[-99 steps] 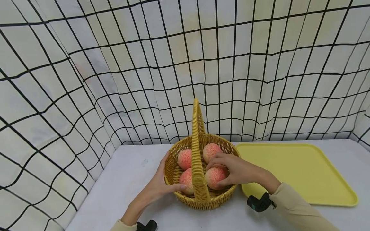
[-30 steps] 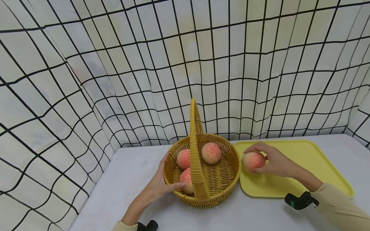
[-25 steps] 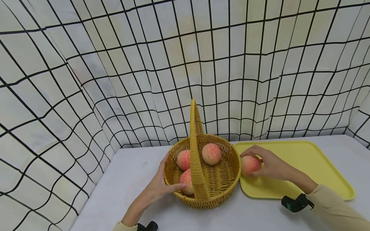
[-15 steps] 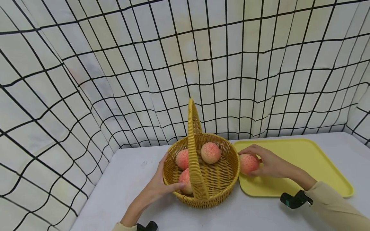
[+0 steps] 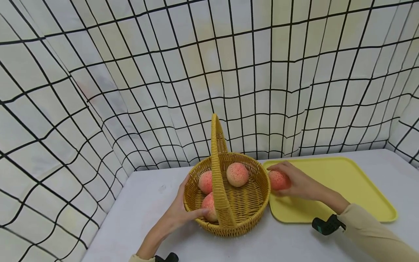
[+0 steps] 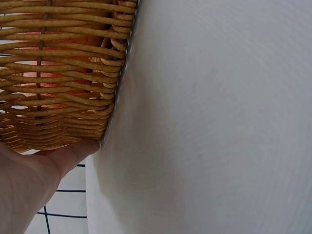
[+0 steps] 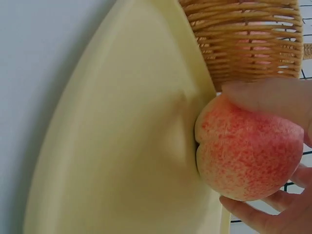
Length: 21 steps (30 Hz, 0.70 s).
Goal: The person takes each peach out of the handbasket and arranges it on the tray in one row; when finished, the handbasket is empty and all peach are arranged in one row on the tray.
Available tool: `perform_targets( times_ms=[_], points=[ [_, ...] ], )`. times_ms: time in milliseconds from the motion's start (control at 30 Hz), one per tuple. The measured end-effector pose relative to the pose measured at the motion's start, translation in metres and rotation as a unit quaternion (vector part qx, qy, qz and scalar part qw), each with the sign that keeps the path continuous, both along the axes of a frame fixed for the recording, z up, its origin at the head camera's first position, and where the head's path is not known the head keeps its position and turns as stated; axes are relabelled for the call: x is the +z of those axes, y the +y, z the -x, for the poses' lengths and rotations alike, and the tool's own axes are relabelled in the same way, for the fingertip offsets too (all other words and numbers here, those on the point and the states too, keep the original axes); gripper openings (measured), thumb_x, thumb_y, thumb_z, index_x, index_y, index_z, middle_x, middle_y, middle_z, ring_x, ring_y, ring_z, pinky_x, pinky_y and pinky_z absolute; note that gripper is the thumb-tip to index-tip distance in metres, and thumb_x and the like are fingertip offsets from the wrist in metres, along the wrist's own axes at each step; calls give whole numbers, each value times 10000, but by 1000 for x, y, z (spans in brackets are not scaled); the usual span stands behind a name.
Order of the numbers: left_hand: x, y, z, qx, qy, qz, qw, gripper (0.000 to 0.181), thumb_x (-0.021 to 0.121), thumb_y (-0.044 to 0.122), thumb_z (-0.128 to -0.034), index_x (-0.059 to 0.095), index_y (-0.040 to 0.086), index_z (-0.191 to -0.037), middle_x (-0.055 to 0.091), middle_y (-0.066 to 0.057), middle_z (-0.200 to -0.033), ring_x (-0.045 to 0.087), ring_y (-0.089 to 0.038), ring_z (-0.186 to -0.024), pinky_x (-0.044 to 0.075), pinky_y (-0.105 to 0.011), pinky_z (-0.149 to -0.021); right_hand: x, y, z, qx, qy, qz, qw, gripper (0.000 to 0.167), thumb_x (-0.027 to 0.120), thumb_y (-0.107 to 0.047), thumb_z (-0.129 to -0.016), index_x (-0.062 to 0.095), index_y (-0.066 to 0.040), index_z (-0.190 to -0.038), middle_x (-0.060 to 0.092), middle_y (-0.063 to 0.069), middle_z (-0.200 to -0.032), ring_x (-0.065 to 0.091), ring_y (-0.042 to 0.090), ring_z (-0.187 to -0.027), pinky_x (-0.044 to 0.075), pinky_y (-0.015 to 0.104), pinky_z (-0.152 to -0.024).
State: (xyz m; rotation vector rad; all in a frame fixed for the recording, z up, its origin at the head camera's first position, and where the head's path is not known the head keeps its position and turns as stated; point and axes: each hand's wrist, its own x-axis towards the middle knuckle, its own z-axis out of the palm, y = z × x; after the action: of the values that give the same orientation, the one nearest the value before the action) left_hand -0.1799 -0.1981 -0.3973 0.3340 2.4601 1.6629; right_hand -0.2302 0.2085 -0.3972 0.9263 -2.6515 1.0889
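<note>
My left hand [image 5: 178, 211] grips the left side of a round wicker basket [image 5: 247, 205], thumb over the rim and fingers along the outer wall. Inside lie three peaches: one at the back right [image 5: 237, 174], one at the back left [image 5: 205, 182] and one at the front left [image 5: 209, 207], the left pair partly behind the handle [image 5: 218, 174]. My right hand [image 5: 299, 183] holds another peach [image 7: 248, 151] between thumb and fingers, over the left part of a yellow tray [image 5: 343, 185], close beside the basket. Whether this peach touches the tray, I cannot tell.
A white-covered table [image 5: 140, 203] carries the basket and tray. Black netting [image 5: 203, 83] over white cloth encloses the back and left side. The basket's arched handle rises well above its rim.
The right hand has lifted the front-right peach out of the basket and carried it right, over the tray. Within the last second, hand and peach shift slightly left. The left hand stays on the basket.
</note>
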Motion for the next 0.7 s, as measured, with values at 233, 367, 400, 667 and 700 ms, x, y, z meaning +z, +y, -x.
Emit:
perform_targets(
  times_ms=[233,367,400,667,700],
  points=[
    [-1,0,0,24,-40,20,10000,1268,908,289,-820,-14,256,-1690,179,-166,-1722,279,-388,-1545,327,-535,-1202,-3,-1,2,-219,157,10,9996,589,921,-77,-779,661,-43,-1306,586,201,-1258,615,396,-1118,602,518,-840],
    [-1,1,0,23,-57,-7,10000,1267,907,278,-822,-15,254,-1690,187,-166,-1719,303,-387,-1534,350,-520,-1189,-4,-1,3,-266,-7,4,9996,605,923,-123,-792,652,-42,-1327,574,212,-1271,606,397,-1126,606,513,-834],
    [0,1,0,20,-51,-5,10000,1267,907,275,-822,-16,249,-1690,184,-171,-1720,303,-391,-1533,349,-522,-1189,-3,-1,3,-252,-32,-13,9997,606,922,-128,-795,651,-43,-1330,574,212,-1273,606,394,-1127,607,509,-836],
    [0,0,0,42,-55,94,9999,1261,900,283,-828,-19,222,-1690,162,-177,-1724,269,-400,-1547,315,-543,-1211,20,7,4,174,-53,-125,9998,705,887,-183,-856,555,-8,-1453,582,226,-1396,566,450,-1240,531,606,-958],
    [0,0,0,55,-53,109,9999,1260,898,288,-830,-19,222,-1690,163,-176,-1724,265,-400,-1549,310,-546,-1214,25,6,3,188,-41,-144,9997,696,874,-174,-870,547,-13,-1463,579,218,-1393,555,454,-1252,512,633,-975]
  ],
)
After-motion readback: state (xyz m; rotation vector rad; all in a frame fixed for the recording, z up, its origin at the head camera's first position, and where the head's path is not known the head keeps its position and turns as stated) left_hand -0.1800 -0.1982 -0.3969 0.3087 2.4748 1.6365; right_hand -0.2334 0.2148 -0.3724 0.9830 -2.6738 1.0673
